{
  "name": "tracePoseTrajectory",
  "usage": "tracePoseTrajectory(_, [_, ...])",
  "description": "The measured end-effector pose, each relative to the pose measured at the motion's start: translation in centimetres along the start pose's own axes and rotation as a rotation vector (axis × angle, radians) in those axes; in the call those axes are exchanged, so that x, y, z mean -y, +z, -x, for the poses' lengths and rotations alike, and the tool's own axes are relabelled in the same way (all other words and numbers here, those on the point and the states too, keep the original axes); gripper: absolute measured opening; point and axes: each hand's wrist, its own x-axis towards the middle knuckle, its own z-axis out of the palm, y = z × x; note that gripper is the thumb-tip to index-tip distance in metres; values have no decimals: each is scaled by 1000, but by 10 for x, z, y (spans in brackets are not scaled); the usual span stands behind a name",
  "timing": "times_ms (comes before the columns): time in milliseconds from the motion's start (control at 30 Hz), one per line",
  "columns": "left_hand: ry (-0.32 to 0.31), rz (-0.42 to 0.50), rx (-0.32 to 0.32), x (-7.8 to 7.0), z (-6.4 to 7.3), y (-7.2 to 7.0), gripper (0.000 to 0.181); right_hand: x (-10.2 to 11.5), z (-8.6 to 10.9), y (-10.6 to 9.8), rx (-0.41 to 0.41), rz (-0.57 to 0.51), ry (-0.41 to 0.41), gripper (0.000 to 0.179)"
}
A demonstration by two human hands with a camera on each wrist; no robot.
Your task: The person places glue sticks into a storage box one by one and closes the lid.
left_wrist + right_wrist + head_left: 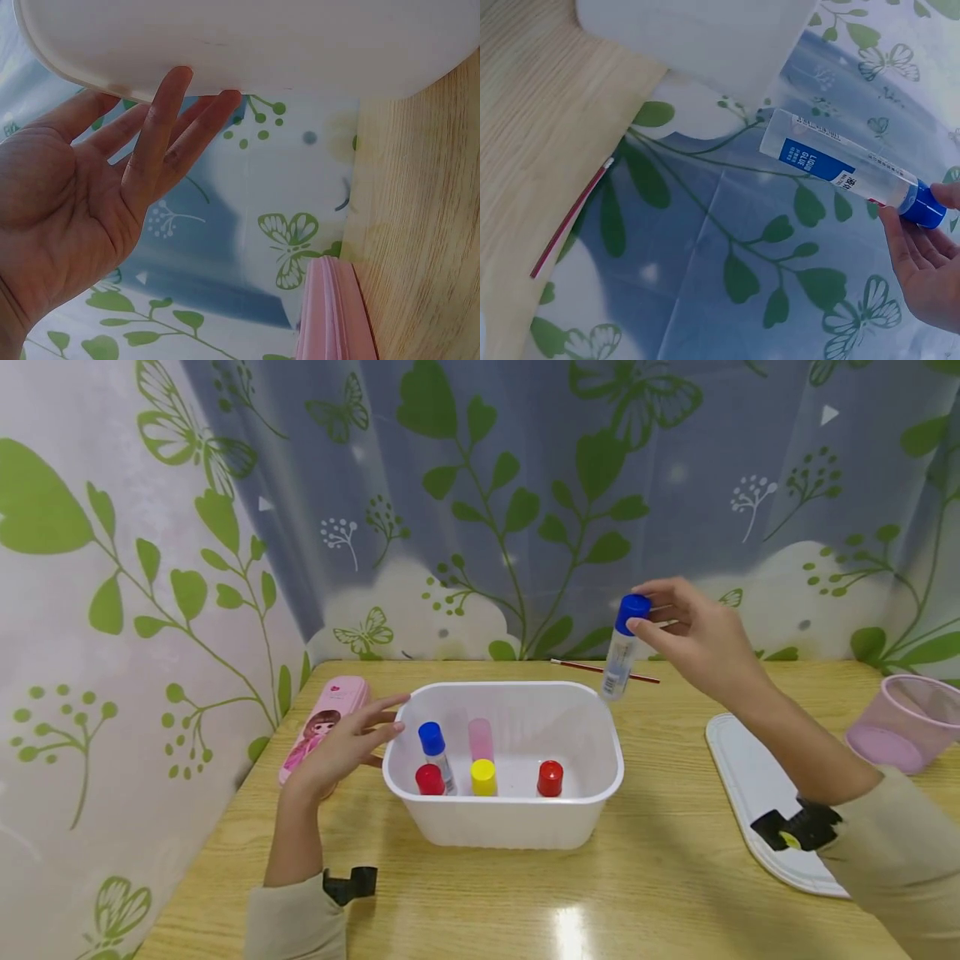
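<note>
One blue-capped glue bottle [619,660] hung tilted, base down, near the far right corner of a white bin [502,822], its cap pinched between the thumb and fingers of the right hand [701,631]. The left hand [337,752], its fingers spread and loosely extended, touched the bin's left side beside a pink case [337,697]. Inside the bin showed two red caps [550,777], a yellow cap [483,774] and another blue-capped bottle [433,745], while a thin brush [576,666] lay on the wooden table [660,843] behind.
</note>
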Motion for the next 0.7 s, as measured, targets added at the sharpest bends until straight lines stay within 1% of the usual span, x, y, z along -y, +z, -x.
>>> tracePoseTrajectory(133, [2, 2, 2, 0, 0, 0, 52, 11, -1, 6, 12, -36, -52, 34])
tracePoseTrajectory(267, [4, 2, 5, -1, 0, 0, 52, 17, -1, 17, 48, -75, -86, 34])
tracePoseTrajectory(500, [2, 1, 7, -2, 1, 0, 52, 19, 2, 40, 94, -94, -90, 32])
tracePoseTrajectory(700, [6, -4, -1, -3, 2, 0, 51, 18, 5, 58, 142, -134, -72, 31])
